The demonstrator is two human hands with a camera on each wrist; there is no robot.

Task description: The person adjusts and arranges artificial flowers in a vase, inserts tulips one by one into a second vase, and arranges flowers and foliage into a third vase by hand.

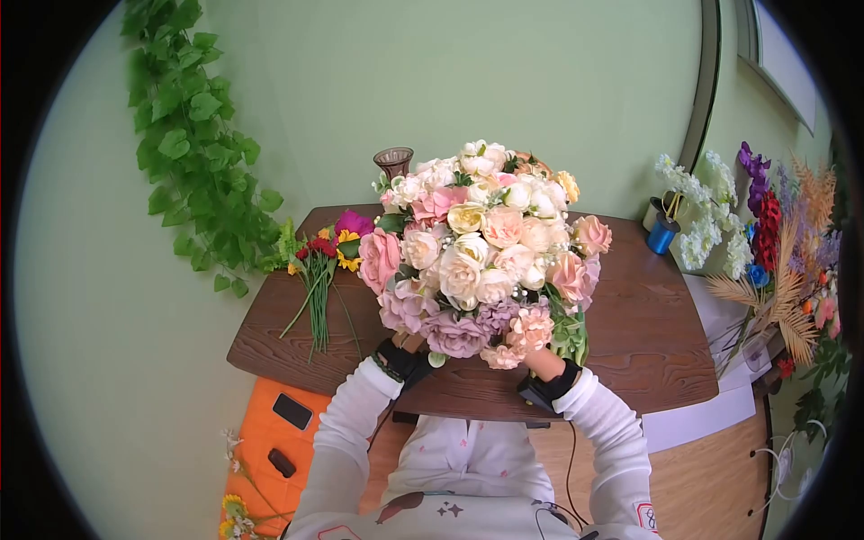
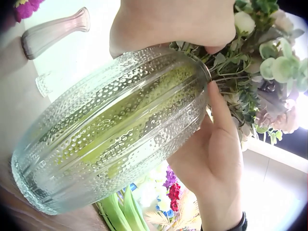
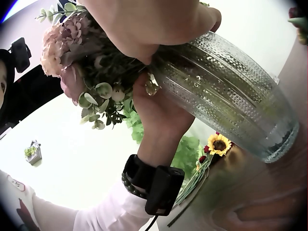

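Note:
A large bouquet (image 1: 468, 261) of cream, pink and mauve flowers fills the middle of the head view, hiding most of both hands. Below the blooms, a clear ribbed glass vase (image 2: 110, 125) with a bumpy surface holds the green stems. My left hand (image 2: 173, 24) curls round the vase's neck on one side. On the other side my right hand (image 2: 216, 154) grips the same neck, thumb at the rim. From the right wrist view, the vase (image 3: 236, 96) appears tilted, its base near the brown tabletop, and my left hand (image 3: 161, 110) is cupped under the rim.
A purplish glass vase (image 1: 393, 162) stands behind the bouquet on the wooden table (image 1: 648, 333). Red and yellow flowers with long stems (image 1: 319, 301) lie at left. A blue cylinder (image 1: 663, 236) stands at back right, near more flowers (image 1: 769, 225). Green leaves (image 1: 569, 337) lie beside my right hand.

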